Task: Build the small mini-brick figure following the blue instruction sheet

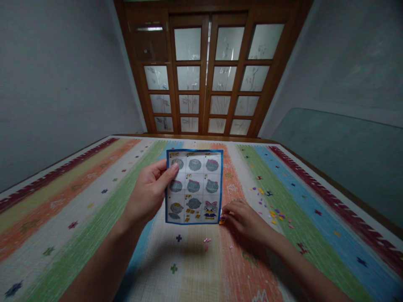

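Note:
My left hand [154, 184] grips the left edge of a blue-bordered instruction sheet [195, 182], thumb on the front and the fingers behind. Printed on the sheet are numbered step pictures of a grey building-block model, with a bow-wearing figure at the lower right. At the sheet's lower right corner is my right hand [241, 216], its fingers closed. A small bit of white and yellow-orange [221, 219] shows at those fingertips; the sheet and fingers hide the rest. Several small pink blocks [207, 240] lie on the cloth below the sheet.
A striped, patterned tablecloth [94, 235] covers the table. Loose purple, yellow and pink blocks [278, 214] are scattered to the right of my right hand. Beyond the table's far edge stand wooden doors with glass panes [206, 75], between pale walls.

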The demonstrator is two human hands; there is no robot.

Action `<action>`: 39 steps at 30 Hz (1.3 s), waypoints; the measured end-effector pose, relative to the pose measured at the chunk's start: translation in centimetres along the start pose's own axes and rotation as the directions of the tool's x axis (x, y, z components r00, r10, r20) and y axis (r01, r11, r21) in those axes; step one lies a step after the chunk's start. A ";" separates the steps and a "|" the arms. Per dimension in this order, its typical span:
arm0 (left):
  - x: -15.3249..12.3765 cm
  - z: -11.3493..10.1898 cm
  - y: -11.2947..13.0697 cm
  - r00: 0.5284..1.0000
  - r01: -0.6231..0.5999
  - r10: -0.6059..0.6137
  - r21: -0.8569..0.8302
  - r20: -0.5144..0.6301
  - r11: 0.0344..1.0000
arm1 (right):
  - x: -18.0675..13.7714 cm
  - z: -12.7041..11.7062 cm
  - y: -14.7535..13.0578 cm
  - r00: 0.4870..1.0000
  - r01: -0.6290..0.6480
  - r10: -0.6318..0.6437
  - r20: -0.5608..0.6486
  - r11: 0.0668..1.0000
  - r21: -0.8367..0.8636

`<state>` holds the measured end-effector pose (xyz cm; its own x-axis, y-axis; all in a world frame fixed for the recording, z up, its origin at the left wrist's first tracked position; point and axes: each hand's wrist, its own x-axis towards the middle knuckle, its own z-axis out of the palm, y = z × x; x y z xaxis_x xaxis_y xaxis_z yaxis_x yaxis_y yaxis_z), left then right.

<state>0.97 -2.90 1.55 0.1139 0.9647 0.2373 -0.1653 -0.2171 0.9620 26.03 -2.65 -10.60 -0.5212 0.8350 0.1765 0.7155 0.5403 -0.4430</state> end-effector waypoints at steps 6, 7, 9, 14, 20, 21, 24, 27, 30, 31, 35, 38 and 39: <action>0.0 0.0 0.0 1.000 0.003 -0.003 -0.005 -0.006 1.000 | 0.0 0.1 0.2 1.000 0.000 0.000 0.000 1.000 0.005; 0.0 0.0 0.0 1.000 0.000 0.000 -0.002 -0.006 1.000 | 0.0 0.1 0.3 1.000 0.002 -0.002 0.002 1.000 0.005; -0.1 0.1 0.1 1.000 -0.001 0.001 0.004 -0.007 1.000 | 0.0 0.2 0.3 1.000 0.002 -0.002 -0.001 1.000 0.002; -0.2 0.1 0.1 1.000 0.002 -0.002 0.006 -0.006 1.000 | 0.0 0.1 0.1 1.000 0.002 -0.002 -0.007 1.000 0.001; 0.0 0.1 0.0 1.000 -0.005 0.005 -0.016 0.007 1.000 | 0.0 0.2 0.4 1.000 0.014 -0.014 -0.009 1.000 0.003; 0.0 0.1 0.0 1.000 -0.004 0.004 -0.016 0.008 1.000 | 0.0 0.3 0.4 1.000 0.013 -0.013 -0.009 1.000 0.004; 0.0 0.1 0.0 1.000 -0.005 0.005 -0.016 0.008 1.000 | 0.0 0.2 0.4 1.000 0.004 -0.004 0.001 1.000 0.005; 0.0 0.1 0.0 1.000 -0.007 0.008 -0.015 0.010 1.000 | 0.1 0.1 0.1 1.000 -0.004 0.004 0.006 1.000 -0.006; -0.1 0.1 0.0 1.000 -0.011 0.011 -0.022 0.018 1.000 | 0.1 0.0 0.0 1.000 -0.010 0.010 0.008 1.000 -0.002; -0.1 0.0 -0.1 1.000 -0.013 0.014 -0.026 0.021 1.000 | 0.1 0.0 0.0 1.000 -0.010 0.010 0.010 1.000 0.003; 0.0 0.0 -0.2 1.000 -0.013 0.014 -0.028 0.027 1.000 | 0.1 0.1 0.2 1.000 -0.003 0.003 0.011 1.000 0.018; -0.1 -0.1 -0.1 1.000 -0.013 0.013 -0.025 0.028 1.000 | 0.1 0.1 0.3 1.000 0.005 -0.005 0.016 1.000 0.019; -0.2 0.0 -0.1 0.999 -0.015 0.016 -0.025 0.028 1.000 | 0.1 0.1 0.3 1.000 0.006 -0.006 0.020 1.000 0.019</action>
<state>0.92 -3.06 1.42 0.1388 0.9567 0.2560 -0.1917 -0.2276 0.9547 26.11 -2.39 -10.83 -0.5349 0.8293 0.1617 0.7032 0.5430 -0.4589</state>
